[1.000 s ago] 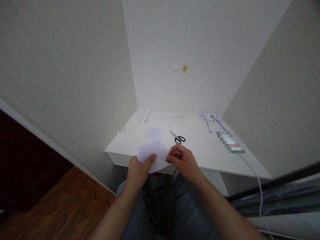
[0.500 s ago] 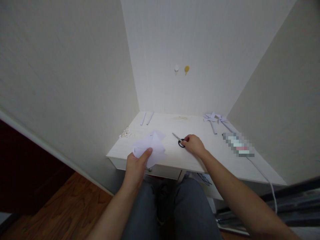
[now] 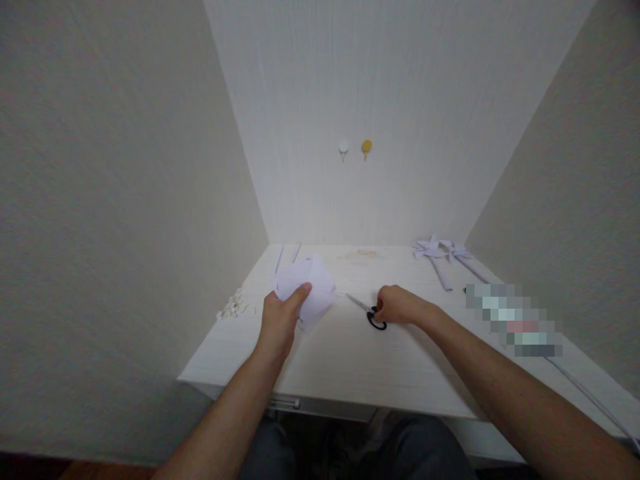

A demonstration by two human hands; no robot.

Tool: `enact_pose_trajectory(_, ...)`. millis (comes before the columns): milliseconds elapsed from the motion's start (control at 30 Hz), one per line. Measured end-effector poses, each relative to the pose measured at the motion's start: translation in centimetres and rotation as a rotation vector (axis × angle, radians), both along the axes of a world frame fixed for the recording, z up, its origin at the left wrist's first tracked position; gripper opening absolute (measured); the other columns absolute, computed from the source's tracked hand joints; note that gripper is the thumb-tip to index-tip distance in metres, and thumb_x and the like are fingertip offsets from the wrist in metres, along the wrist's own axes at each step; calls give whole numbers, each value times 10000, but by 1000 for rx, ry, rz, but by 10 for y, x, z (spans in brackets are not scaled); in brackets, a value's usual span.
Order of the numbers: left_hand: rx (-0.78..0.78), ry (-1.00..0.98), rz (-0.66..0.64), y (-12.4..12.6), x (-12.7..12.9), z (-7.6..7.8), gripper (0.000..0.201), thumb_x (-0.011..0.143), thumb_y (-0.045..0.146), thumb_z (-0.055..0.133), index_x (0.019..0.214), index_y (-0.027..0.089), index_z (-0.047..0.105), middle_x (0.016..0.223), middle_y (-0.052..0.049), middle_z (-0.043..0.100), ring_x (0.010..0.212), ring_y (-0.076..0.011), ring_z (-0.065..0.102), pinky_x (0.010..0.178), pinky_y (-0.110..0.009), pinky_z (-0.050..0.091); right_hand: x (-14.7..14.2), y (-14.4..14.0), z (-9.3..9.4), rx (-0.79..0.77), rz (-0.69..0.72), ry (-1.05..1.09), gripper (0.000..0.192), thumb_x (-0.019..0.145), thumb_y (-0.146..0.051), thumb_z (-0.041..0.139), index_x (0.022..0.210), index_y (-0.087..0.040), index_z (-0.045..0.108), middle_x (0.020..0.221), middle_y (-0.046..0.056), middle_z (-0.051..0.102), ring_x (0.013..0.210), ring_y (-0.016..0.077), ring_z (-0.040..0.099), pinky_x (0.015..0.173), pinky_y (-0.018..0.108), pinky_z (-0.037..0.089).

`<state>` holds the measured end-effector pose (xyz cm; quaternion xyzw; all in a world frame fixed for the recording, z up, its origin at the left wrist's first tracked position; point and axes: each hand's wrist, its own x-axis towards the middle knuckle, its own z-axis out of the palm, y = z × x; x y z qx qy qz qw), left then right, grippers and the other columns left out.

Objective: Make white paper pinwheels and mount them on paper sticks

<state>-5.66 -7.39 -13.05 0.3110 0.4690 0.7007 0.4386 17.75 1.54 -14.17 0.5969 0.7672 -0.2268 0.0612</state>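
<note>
Reaching in from the lower right, the right arm (image 3: 500, 387) stretches over the counter (image 3: 330, 363); the right hand (image 3: 403, 305), its back upward, has its fingers curled around a handle of the one pair of scissors (image 3: 370, 311). The blades point left and away, the tip near the paper (image 3: 313, 290). The left arm (image 3: 227, 407) rises more steeply, and the left hand (image 3: 280, 320) grasps the paper above the counter by its near left side, thumb on top (one sheet or several, I cannot tell). Two rolls (image 3: 279, 259) lie at the back left, two pinwheels (image 3: 431, 249) at the back right, and many tiny white bits (image 3: 233, 305) near the left edge. Two hooks (image 3: 367, 146), one white and one yellow, are on the wall (image 3: 400, 73). At the right, beside a cable (image 3: 580, 384), one pixelated object (image 3: 513, 320) shows no readable writing.
</note>
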Motion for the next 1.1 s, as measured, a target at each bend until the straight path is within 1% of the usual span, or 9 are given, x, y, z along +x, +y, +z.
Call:
enact_pose_trajectory(100, 0, -34, -92, 54, 12, -5, 516, 608, 292, 924, 1065, 125, 751, 1070, -148, 812, 928, -284, 775, 832, -367, 610, 13, 12, -5, 8, -25, 103, 167, 856, -275, 799, 833, -124, 732, 854, 73, 731, 842, 225, 699, 743, 336, 552)
enact_pose_trajectory(167, -3, -68, -148, 80, 19, -7, 496, 612, 271, 917, 1058, 131, 753, 1073, -149, 811, 903, -283, 778, 807, -368, 615, 22, 20, -9, 9, -45, 222, 186, 770, -229, 797, 642, -144, 693, 638, 53, 670, 728, 221, 671, 629, 299, 474)
enact_pose_trajectory(233, -5, -107, -185, 98, 23, -9, 474, 624, 250, 905, 1058, 137, 751, 1076, -146, 810, 898, -280, 781, 810, -373, 617, 30, 29, -14, -29, -67, 370, 196, 767, -250, 734, 602, -161, 677, 552, 31, 629, 621, 186, 627, 554, 277, 418)
enact_pose_trajectory(300, -8, -139, -204, 108, 23, -11, 463, 634, 233, 896, 1061, 139, 747, 1059, -140, 812, 900, -281, 782, 821, -380, 619, 38, 36, -20, -87, -93, 538, 189, 781, -310, 680, 657, -167, 685, 590, 22, 658, 548, 140, 573, 526, 258, 418)
enact_pose_trajectory(467, 8, -179, -242, 109, 19, -19, 468, 625, 237, 909, 1050, 126, 747, 996, -128, 818, 897, -293, 781, 855, -400, 622, 39, 42, -34, -155, -171, 915, 404, 658, -531, 768, 808, -173, 655, 780, 36, 699, 609, 126, 576, 602, 286, 533)
enact_pose_trajectory(567, 35, -192, -235, 108, 18, -22, 475, 612, 250, 925, 1036, 127, 748, 978, -112, 820, 891, -288, 779, 872, -402, 620, 28, 40, -45, -115, -228, 1039, 489, 609, -590, 840, 733, -195, 579, 650, -26, 595, 544, 95, 487, 517, 247, 436)
enact_pose_trajectory(633, 58, -201, -207, 109, 17, -23, 484, 610, 249, 925, 1044, 130, 746, 986, -105, 820, 905, -286, 777, 884, -402, 617, 18, 37, -54, -87, -250, 1075, 521, 585, -585, 884, 683, -202, 543, 585, -60, 531, 504, 74, 408, 473, 229, 326)
enact_pose_trajectory(700, 72, -206, -177, 110, 17, -23, 496, 617, 240, 916, 1070, 138, 742, 1021, -102, 817, 937, -284, 773, 897, -400, 610, 9, 33, -61, -77, -257, 1091, 531, 548, -562, 924, 665, -199, 554, 572, -61, 532, 507, 76, 398, 470, 233, 274)
enact_pose_trajectory(1100, 52, -143, -159, 108, 21, -25, 528, 633, 245, 897, 1128, 148, 737, 1030, -94, 812, 913, -264, 768, 877, -387, 601, -6, 20, -62, -50, -272, 1096, 539, 476, -526, 981, 646, -197, 589, 560, -64, 515, 533, 99, 402, 490, 253, 281)
